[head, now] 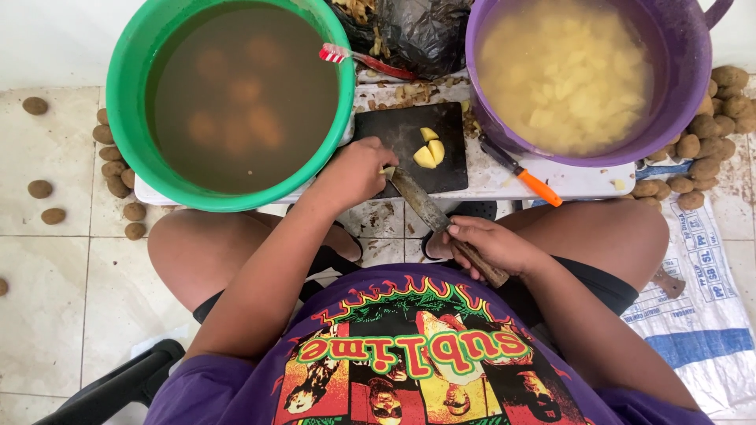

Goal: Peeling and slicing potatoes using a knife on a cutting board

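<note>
My left hand (356, 171) rests at the near left edge of a black cutting board (402, 134), pinching a small piece of peeled potato (388, 171). My right hand (490, 245) grips the wooden handle of a large knife (421, 201); its blade tip touches the piece under my left fingers. Three cut yellow potato chunks (430, 147) lie on the board beyond the blade.
A green tub (126, 94) of murky water with potatoes sits left; a purple tub (685, 102) of cut potato in water sits right. An orange-handled peeler (524, 175), a red toothbrush (358, 58), a black bag of peels (417, 31), loose potatoes (709, 126) and a white sack (701, 299) surround them.
</note>
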